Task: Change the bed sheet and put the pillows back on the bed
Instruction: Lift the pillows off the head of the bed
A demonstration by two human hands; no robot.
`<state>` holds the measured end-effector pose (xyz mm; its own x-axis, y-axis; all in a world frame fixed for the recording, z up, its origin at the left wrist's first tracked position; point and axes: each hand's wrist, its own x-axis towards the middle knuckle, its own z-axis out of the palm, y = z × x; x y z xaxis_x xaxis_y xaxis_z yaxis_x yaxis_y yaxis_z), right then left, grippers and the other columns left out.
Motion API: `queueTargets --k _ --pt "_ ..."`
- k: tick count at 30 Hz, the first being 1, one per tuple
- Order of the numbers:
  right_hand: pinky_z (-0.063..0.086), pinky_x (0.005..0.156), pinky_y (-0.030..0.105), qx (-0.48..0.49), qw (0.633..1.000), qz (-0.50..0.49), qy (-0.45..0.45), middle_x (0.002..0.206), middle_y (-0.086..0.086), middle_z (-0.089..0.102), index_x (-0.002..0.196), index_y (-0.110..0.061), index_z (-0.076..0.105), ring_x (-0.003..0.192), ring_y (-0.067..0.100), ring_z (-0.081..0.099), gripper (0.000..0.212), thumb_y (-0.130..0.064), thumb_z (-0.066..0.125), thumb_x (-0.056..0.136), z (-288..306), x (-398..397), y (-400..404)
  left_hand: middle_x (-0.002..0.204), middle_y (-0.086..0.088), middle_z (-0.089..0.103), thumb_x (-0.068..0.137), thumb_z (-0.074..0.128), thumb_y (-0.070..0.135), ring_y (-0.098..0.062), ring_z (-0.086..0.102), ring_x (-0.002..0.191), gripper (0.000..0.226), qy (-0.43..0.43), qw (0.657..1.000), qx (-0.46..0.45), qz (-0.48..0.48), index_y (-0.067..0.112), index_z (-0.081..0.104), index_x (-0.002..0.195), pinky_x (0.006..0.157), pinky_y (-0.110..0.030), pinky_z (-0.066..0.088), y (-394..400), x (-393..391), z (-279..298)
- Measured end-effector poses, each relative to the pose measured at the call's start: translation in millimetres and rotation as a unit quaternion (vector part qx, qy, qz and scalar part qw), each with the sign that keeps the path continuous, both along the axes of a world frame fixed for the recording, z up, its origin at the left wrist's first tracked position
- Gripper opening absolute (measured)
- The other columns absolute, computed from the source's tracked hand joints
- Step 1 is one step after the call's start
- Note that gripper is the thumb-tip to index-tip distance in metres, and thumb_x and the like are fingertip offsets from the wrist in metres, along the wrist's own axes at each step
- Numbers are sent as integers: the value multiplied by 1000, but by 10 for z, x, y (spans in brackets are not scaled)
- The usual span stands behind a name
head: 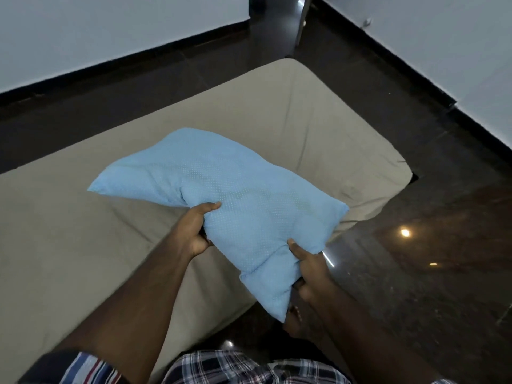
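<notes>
A light blue dotted pillow point(219, 187) hangs in the air above the near right part of the bed. My left hand point(194, 231) grips its near long edge, thumb on top. My right hand point(309, 267) grips the pillow's near corner, fingers curled into the fabric. Below lies the mattress point(318, 128), low on the floor and covered by a beige sheet that is pulled over its far and right corners with some creases. No other pillow shows.
Dark glossy floor tiles point(415, 273) surround the mattress and reflect ceiling lights. White walls with black skirting point(124, 59) run along the far left and the right. My bare foot point(293, 322) stands by the mattress edge. A doorway gap opens at the top.
</notes>
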<state>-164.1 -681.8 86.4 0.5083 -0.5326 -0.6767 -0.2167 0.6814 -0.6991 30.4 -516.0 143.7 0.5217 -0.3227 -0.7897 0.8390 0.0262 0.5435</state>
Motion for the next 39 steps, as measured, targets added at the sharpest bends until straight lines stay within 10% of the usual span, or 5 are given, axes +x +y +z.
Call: queueTargets --k 21,26,29,32,39 --pt "47 106 51 -96 983 -144 68 134 -3 64 140 -21 55 121 21 63 77 -38 87 72 -444 540 -3521 116 -5 74 87 74 11 -24 70 109 32 -24 982 -50 -181 12 70 119 94 -43 56 -4248 1076 -452" --pt "52 97 54 -137 975 -29 174 129 6 64 139 -23 47 114 29 64 64 -29 77 82 -959 631 -4311 143 5 52 88 77 23 -18 57 122 71 -138 961 79 -224 24 39 148 100 -42 49 -4873 1271 -856" --pt "45 103 49 -238 898 115 353 139 24 52 152 -7 29 124 40 53 84 -10 72 79 -895 771 -4631 161 -13 27 69 83 49 -31 31 147 130 -260 872 210 -357 14 -4 159 119 -45 32 -5028 1229 -1277" --pt "33 113 49 -461 780 282 316 150 23 38 151 -3 34 137 41 36 84 -16 73 77 -781 1003 -4788 166 -18 5 89 72 39 -27 8 154 110 -287 778 266 -490 16 -10 158 125 -38 10 -5160 925 -1517" --pt "21 119 53 -455 621 541 338 166 16 -2 158 -18 12 151 41 1 86 -36 59 88 -833 1459 -5357 167 -10 -12 96 62 34 -32 -4 154 94 -296 759 277 -509 27 -7 159 125 -48 9 -5559 404 -1635"
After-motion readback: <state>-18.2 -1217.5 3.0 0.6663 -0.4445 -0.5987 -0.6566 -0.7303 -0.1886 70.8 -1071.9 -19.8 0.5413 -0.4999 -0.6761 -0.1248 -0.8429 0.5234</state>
